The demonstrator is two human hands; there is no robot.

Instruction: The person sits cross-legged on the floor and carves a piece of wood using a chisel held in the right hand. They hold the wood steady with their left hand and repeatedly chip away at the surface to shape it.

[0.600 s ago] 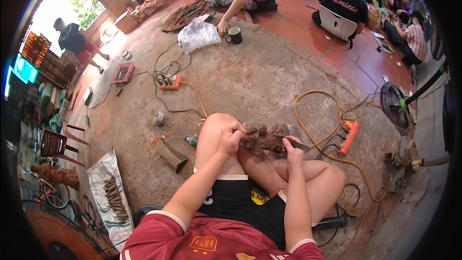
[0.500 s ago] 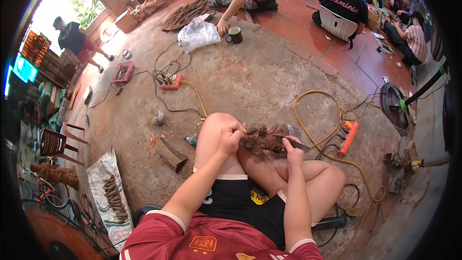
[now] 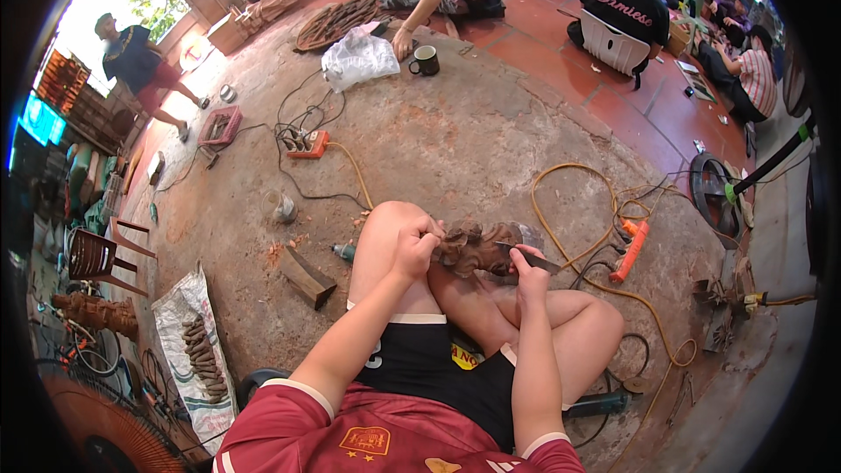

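A dark brown carved wooden piece (image 3: pixel 473 248) with rounded, swirling relief lies across my bare legs. My left hand (image 3: pixel 415 247) is closed on its left end. At the other end, my right hand (image 3: pixel 529 275) pinches a thin, dark, flat blade-like tool (image 3: pixel 545 264), its inner end against the carving. The exact kind of tool is too small to make out. A wooden block (image 3: pixel 307 278) rests on the floor left of my knee, near a green power tool (image 3: pixel 344 251).
Orange power strips (image 3: pixel 629 252) (image 3: pixel 308 144) and looping yellow cable (image 3: pixel 543 201) lie around me. A glass jar (image 3: pixel 279 207), a white sack (image 3: pixel 197 333) with small carved pieces and a fan (image 3: pixel 114 420) are to the left. Several people sit farther off; one person (image 3: pixel 140 70) stands far left.
The whole view has shifted slightly. The standing person at the far left has turned the head and straightened up. My hands keep nearly the same hold on the carving and tool.
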